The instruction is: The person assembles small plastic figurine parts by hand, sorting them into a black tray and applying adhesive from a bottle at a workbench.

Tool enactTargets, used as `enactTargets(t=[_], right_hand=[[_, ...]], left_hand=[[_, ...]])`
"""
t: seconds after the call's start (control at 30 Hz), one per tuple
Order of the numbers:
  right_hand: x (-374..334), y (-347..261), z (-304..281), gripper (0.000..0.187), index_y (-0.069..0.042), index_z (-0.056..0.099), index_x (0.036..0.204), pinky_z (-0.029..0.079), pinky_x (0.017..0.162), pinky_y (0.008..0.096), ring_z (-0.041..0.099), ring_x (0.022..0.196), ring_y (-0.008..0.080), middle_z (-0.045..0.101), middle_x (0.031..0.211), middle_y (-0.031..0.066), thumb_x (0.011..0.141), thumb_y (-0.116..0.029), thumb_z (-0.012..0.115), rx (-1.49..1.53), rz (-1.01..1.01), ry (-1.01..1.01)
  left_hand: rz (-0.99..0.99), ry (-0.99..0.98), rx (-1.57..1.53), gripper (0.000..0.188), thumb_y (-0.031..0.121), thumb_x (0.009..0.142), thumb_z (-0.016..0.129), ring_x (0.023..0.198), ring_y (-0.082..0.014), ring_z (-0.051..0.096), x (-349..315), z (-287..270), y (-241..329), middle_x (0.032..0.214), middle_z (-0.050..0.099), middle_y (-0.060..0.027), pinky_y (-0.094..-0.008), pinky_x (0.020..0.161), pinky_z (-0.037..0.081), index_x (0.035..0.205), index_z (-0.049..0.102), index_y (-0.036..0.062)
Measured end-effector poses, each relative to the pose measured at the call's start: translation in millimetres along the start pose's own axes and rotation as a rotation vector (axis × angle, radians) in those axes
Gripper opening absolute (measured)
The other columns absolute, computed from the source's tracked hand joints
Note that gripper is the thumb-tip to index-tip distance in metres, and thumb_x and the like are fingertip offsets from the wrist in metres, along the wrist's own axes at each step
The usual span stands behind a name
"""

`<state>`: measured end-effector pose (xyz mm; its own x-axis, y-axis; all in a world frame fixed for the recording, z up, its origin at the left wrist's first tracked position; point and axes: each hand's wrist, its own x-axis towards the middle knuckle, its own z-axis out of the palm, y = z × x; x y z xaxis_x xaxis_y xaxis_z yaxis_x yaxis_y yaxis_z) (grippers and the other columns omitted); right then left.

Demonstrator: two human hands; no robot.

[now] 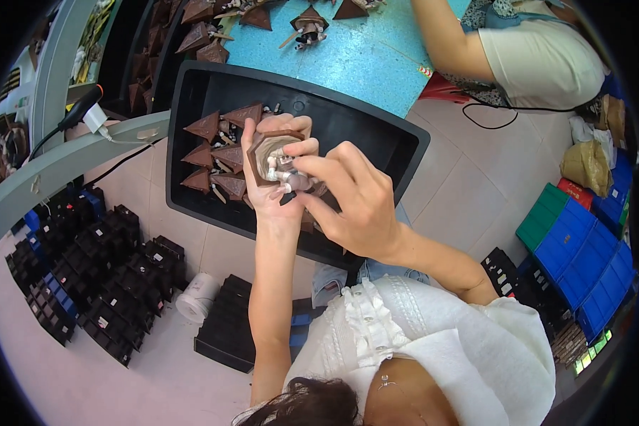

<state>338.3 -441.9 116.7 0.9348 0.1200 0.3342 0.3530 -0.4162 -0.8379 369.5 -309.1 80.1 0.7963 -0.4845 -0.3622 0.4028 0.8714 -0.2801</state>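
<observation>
My left hand (275,202) is turned palm up, its fingers curled round a small figurine (295,177) with a wide, brown, many-sided hat-like piece (261,157). The paler, ringed hollow of that piece faces up, and the grey and white body with dark tips lies across it. With thumb and fingers, my right hand (358,202) pinches the body from the right side. Below both hands is a black tray (362,113). At its left, brown pointed-top figurines (206,128) lie in rows.
Beyond the tray, more figurines (311,27) stand on a blue tabletop (376,53). A co-worker's arm (447,42) reaches in at upper right. A grey metal rail (85,160) crosses at left. Black bins (106,284) cover the floor at left; blue crates (582,245) stand at right.
</observation>
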Motion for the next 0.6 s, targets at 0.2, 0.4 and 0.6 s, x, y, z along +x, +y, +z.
enactTargets(t=[0.2,0.4,0.6], right_hand=[[-22.7,59.8,24.5,0.028,0.001,0.061,0.099,0.049,0.06,0.0307,0.06,0.071,0.0161,0.063,0.081,0.0085,0.077,-0.011,0.072,0.301,0.49,-0.21],[-29.0,154.4,57.0,0.031,0.005,0.059,0.111,0.052,0.07,0.0254,0.062,0.079,0.0115,0.067,0.089,0.0063,0.087,-0.012,0.068,0.629,0.892,-0.366],[-29.8,157.6,65.3,0.034,0.005,0.055,0.115,0.053,0.076,0.0265,0.064,0.085,0.0131,0.067,0.099,0.0082,0.088,-0.013,0.067,0.898,0.96,-0.344]], left_hand=[[0.608,0.519,1.053,0.049,0.043,0.101,0.04,0.111,-0.0247,0.055,-7.3,-41.6,6.9,0.12,0.057,-0.0131,-0.0341,0.093,0.045,0.125,0.049,0.001],[0.973,0.567,2.354,0.045,0.016,0.094,0.05,0.134,-0.0371,0.034,-16.2,-65.1,22.5,0.145,0.037,-0.0187,-0.05,0.109,0.027,0.137,0.043,0.0044],[0.836,0.634,2.845,0.038,0.024,0.096,0.047,0.14,-0.0368,0.024,19.0,-67.5,55.8,0.144,0.039,-0.0096,-0.0635,0.109,0.01,0.132,0.052,0.0124]])
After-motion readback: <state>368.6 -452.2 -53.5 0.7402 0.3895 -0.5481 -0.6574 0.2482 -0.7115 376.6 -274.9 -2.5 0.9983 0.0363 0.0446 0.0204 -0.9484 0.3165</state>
